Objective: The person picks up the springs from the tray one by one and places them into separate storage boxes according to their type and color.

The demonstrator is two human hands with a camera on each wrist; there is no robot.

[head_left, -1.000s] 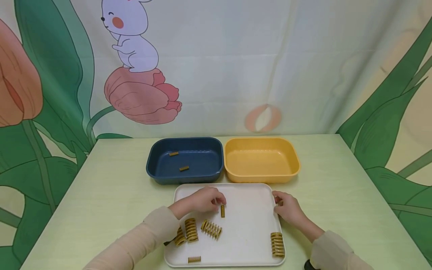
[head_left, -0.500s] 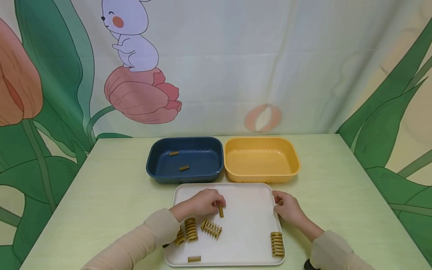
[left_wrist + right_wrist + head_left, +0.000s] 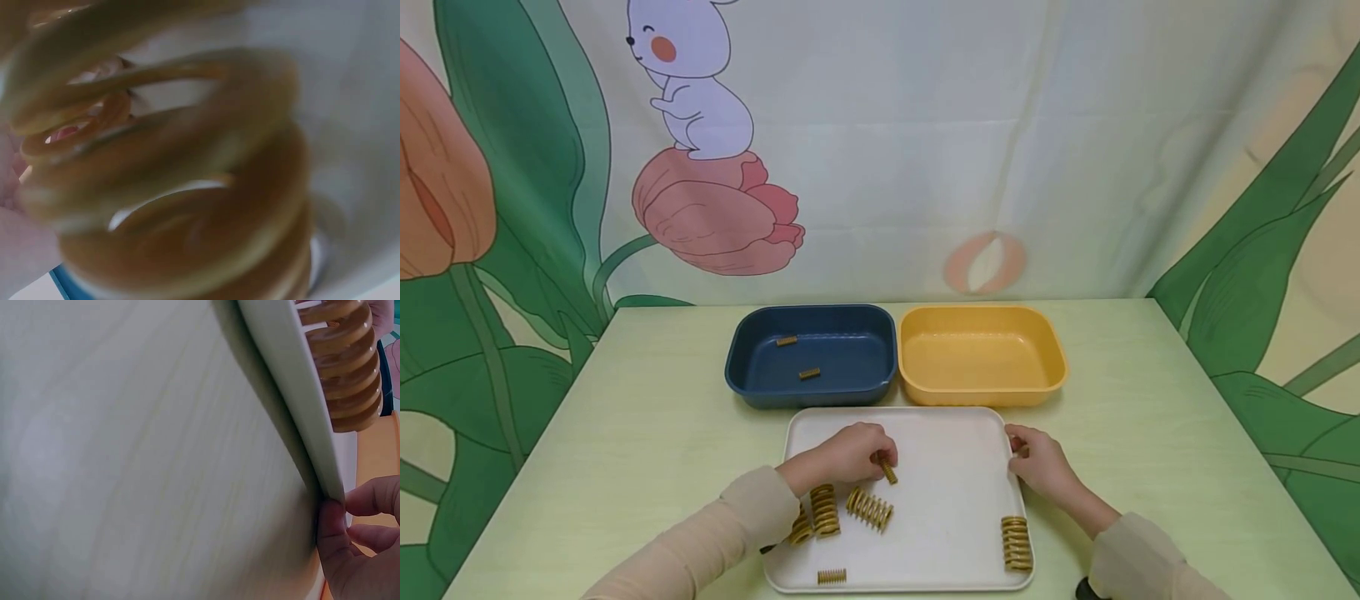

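A white tray point(image 3: 943, 542) has its right rim pinched by the right hand point(image 3: 1043, 464); inside it, near larger coil springs point(image 3: 825, 511), the left hand point(image 3: 852, 451) pinches a tilted small coil spring point(image 3: 890, 473). Picking up seems in hand; the next move likely calls for a steady lift.

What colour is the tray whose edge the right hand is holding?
The tray is white; the head view shows it best.
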